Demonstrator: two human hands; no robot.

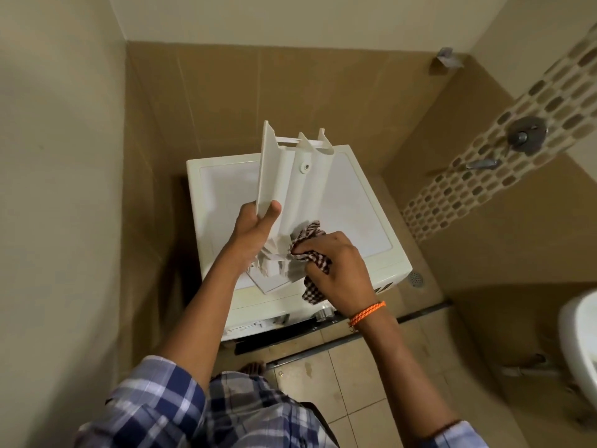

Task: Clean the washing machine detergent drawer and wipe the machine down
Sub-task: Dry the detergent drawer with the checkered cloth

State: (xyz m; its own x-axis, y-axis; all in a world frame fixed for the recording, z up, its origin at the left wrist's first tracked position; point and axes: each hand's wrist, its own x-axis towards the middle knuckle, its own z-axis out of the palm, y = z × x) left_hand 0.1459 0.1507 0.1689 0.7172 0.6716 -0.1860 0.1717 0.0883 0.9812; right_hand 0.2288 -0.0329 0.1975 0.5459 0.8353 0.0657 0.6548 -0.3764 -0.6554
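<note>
A white detergent drawer is out of the machine and held up over the white washing machine, underside towards me, its front panel low near the machine's front edge. My left hand grips the drawer's left side wall, thumb on its edge. My right hand holds a bunched brown-and-white checked cloth and presses it against the drawer's lower right part. An orange thread band sits on my right wrist.
The machine stands in a corner between tan tiled walls. A shower valve and tap are on the right wall, a floor drain lies beside the machine, and a white basin juts in at far right.
</note>
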